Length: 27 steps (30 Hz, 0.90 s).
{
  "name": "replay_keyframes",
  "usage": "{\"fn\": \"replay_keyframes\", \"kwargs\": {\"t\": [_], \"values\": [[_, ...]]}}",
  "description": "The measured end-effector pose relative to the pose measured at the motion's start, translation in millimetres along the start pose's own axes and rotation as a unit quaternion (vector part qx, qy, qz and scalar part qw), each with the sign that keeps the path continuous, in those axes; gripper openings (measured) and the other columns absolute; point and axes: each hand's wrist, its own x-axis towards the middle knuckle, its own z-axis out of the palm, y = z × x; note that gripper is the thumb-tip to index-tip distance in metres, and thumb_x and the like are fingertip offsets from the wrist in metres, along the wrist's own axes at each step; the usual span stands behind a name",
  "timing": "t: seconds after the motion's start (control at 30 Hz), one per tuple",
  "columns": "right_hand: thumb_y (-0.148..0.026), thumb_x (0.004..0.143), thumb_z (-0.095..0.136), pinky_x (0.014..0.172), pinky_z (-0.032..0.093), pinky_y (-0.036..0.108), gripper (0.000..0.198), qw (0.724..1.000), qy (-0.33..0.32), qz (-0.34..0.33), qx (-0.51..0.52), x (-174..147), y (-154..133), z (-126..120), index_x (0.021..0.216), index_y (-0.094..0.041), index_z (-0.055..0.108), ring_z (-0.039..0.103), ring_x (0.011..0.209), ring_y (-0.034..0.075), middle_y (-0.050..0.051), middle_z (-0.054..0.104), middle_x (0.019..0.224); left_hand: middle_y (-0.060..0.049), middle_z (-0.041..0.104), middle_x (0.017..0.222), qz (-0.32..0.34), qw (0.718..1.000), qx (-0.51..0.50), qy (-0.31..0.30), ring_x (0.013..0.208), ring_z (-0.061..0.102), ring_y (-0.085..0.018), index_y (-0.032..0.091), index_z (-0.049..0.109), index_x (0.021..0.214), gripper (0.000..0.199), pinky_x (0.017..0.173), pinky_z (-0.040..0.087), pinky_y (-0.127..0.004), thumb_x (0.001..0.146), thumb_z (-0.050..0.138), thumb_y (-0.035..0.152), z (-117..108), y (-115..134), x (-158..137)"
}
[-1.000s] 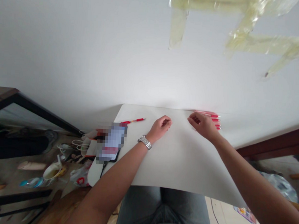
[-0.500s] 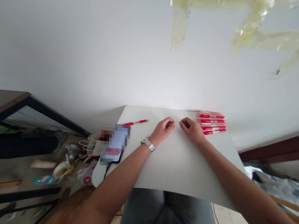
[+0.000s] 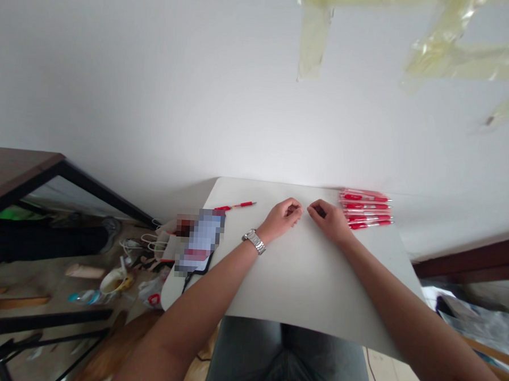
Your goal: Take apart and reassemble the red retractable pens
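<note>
Both hands are over the middle of the white table, close together but apart. My left hand (image 3: 284, 218), with a metal-band watch (image 3: 254, 241) on its wrist, has its fingers curled in; no object shows in it. My right hand (image 3: 327, 221) is also closed, its thumb and fingertips drawn together with nothing visible between them. Just beyond its right side lies a stack of red pens (image 3: 367, 208) with clear barrels, partly hidden by the hand. A single red pen (image 3: 242, 204) lies to the left of my left hand.
A phone (image 3: 200, 241), blurred out, lies at the left side of the white table (image 3: 301, 284), with a cable at its lower end. Behind stands a wall (image 3: 200, 85) with yellowed tape (image 3: 313, 43). A dark-framed table (image 3: 21, 167) and floor clutter, including a cup (image 3: 113, 281), are at left.
The view has shifted slightly, so everything sits a little further right. My left hand's fingers have moved slightly and it is a little closer to my right hand, which keeps its closed pose.
</note>
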Motion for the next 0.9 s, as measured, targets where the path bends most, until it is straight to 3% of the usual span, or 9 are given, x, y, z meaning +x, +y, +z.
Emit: {"fn": "replay_keyframes", "kwargs": {"t": [0.23,0.5,0.63,0.77,0.9], "values": [[-0.05,0.095,0.059,0.066,0.045,0.03,0.031,1.0,0.003,-0.001,-0.003,0.6,1.8,-0.5,0.092,-0.021,0.069,0.063,0.069,0.018,0.002,0.07,0.075,-0.003,0.072,0.09,0.059,0.989,0.137,0.02,0.082,0.068,-0.016,0.02,0.063,0.097,0.018,0.077,0.052,-0.028,0.098,0.057,0.037,-27.9,18.7,-2.7],[-0.053,0.096,0.058,0.063,0.044,0.03,0.035,1.0,0.004,-0.005,0.012,1.3,4.3,-0.9,0.091,-0.02,0.069,0.061,0.067,0.018,0.003,0.07,0.075,-0.004,0.07,0.101,0.078,0.915,0.39,0.065,0.088,0.066,-0.018,0.023,0.065,0.105,0.014,0.082,0.051,-0.033,0.097,0.056,0.03,-113.4,22.2,-20.4],[-0.053,0.095,0.058,0.062,0.043,0.029,0.035,1.0,0.0,0.0,0.015,1.4,4.1,-1.2,0.091,-0.021,0.068,0.06,0.066,0.017,0.003,0.07,0.075,-0.005,0.067,0.103,0.058,0.884,0.463,0.037,0.092,0.066,-0.021,0.023,0.065,0.109,0.019,0.084,0.052,-0.035,0.093,0.063,0.034,-145.8,13.7,-28.3],[-0.052,0.095,0.058,0.062,0.043,0.029,0.033,1.0,0.0,0.005,0.014,1.0,3.6,-1.4,0.091,-0.021,0.068,0.059,0.066,0.017,0.002,0.07,0.075,-0.006,0.066,0.107,0.037,0.866,0.499,-0.004,0.097,0.066,-0.022,0.023,0.066,0.105,0.018,0.084,0.052,-0.035,0.093,0.062,0.036,-156.8,7.9,-31.8],[-0.051,0.095,0.058,0.063,0.043,0.029,0.032,1.0,-0.001,0.003,0.014,0.5,2.2,-2.1,0.091,-0.021,0.068,0.059,0.067,0.017,0.002,0.069,0.075,-0.006,0.066,0.102,0.015,0.877,0.48,-0.014,0.09,0.066,-0.021,0.023,0.068,0.099,0.017,0.08,0.053,-0.033,0.094,0.06,0.037,-155.3,6.6,-31.8]]}}
